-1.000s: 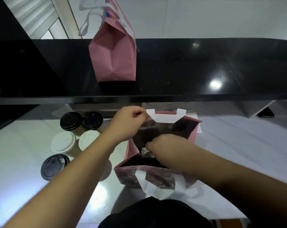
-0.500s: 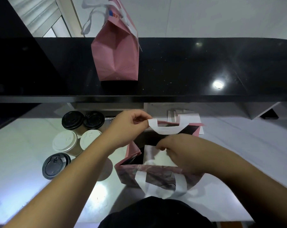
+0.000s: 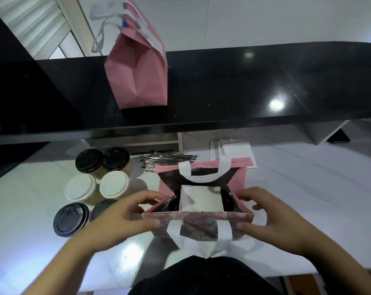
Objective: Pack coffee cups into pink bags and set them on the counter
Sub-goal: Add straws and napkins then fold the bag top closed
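An open pink bag [image 3: 238, 177] with white handles stands on the white worktop in front of me. Inside it a white divider card [image 3: 200, 199] sits between two black-lidded cups, of which only slivers show. My left hand [image 3: 125, 218] pinches the bag's near left corner. My right hand [image 3: 271, 218] pinches its near right corner. A second pink bag [image 3: 137, 75], folded shut at the top, stands on the black counter [image 3: 244, 81] beyond.
Several lidded coffee cups stand left of the bag: black lids [image 3: 88, 160], white lids [image 3: 80, 187] and dark grey lids [image 3: 70, 219]. A bundle of wrapped straws [image 3: 165, 159] lies behind the bag. Flat white paper [image 3: 233, 149] lies further back.
My left hand let go of the far handle and came down to the near left corner. My right hand left the bag's inside and moved to the near right corner. The divider card now shows fully.
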Demonstrator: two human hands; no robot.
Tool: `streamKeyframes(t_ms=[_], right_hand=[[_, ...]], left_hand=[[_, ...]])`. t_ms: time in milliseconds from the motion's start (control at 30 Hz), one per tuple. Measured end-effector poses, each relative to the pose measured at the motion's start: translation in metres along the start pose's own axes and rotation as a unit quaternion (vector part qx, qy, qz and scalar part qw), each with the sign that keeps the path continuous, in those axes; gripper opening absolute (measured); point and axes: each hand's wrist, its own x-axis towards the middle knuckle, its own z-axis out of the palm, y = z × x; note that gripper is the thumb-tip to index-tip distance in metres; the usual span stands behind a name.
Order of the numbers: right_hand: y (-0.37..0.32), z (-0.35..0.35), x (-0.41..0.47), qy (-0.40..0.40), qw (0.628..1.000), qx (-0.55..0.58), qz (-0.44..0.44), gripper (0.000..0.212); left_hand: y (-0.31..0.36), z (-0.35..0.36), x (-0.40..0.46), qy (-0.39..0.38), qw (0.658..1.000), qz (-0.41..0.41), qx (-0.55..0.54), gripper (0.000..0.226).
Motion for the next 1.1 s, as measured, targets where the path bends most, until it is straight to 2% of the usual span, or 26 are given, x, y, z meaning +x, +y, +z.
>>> streamKeyframes(t_ms=[67, 133, 300, 400, 533, 600, 667, 700, 733, 833, 933, 1000, 1100], right_hand=[[0.000, 0.006, 0.005, 0.017, 1.000, 0.022, 0.004, 0.058], [0.001, 0.012, 0.010, 0.032, 0.998, 0.055, 0.017, 0.053], [0.005, 0.024, 0.019, 0.063, 0.988, 0.139, 0.039, 0.027], [0.006, 0.027, 0.022, 0.064, 0.977, 0.198, 0.056, 0.023], [0.006, 0.028, 0.023, 0.091, 0.966, 0.230, 0.079, 0.023], [0.005, 0.028, 0.025, 0.101, 0.960, 0.249, 0.085, 0.019], [0.006, 0.029, 0.028, 0.119, 0.956, 0.253, 0.092, 0.012], [0.007, 0.030, 0.029, 0.134, 0.955, 0.247, 0.099, 0.007], [0.008, 0.030, 0.031, 0.155, 0.955, 0.227, 0.109, 0.011], [0.013, 0.030, 0.036, 0.245, 0.957, 0.110, 0.108, 0.046], [0.014, 0.023, 0.041, 0.252, 0.967, -0.032, 0.037, 0.078], [0.012, 0.017, 0.046, 0.229, 0.967, -0.112, -0.023, 0.079], [0.015, 0.017, 0.052, 0.230, 0.950, -0.185, -0.100, 0.055]], left_hand=[[-0.006, 0.011, 0.001, 0.026, 0.999, 0.024, 0.020, 0.055], [-0.007, 0.019, 0.009, 0.061, 0.997, 0.036, 0.018, 0.049], [-0.013, 0.028, 0.028, 0.090, 0.995, 0.040, -0.023, 0.035], [-0.023, 0.031, 0.035, 0.111, 0.989, 0.042, -0.086, 0.033], [-0.034, 0.032, 0.046, 0.183, 0.972, 0.036, -0.140, 0.042], [-0.033, 0.028, 0.049, 0.211, 0.967, 0.038, -0.135, 0.057], [-0.028, 0.024, 0.049, 0.207, 0.973, 0.042, -0.088, 0.071], [-0.026, 0.021, 0.049, 0.205, 0.977, 0.049, -0.036, 0.068], [-0.025, 0.020, 0.050, 0.207, 0.976, 0.059, 0.016, 0.059], [-0.019, 0.019, 0.052, 0.236, 0.966, 0.069, 0.079, 0.048], [-0.014, 0.019, 0.051, 0.236, 0.962, 0.073, 0.114, 0.041], [-0.013, 0.017, 0.052, 0.224, 0.957, 0.103, 0.154, 0.038], [-0.011, 0.016, 0.055, 0.219, 0.946, 0.135, 0.196, 0.033]])
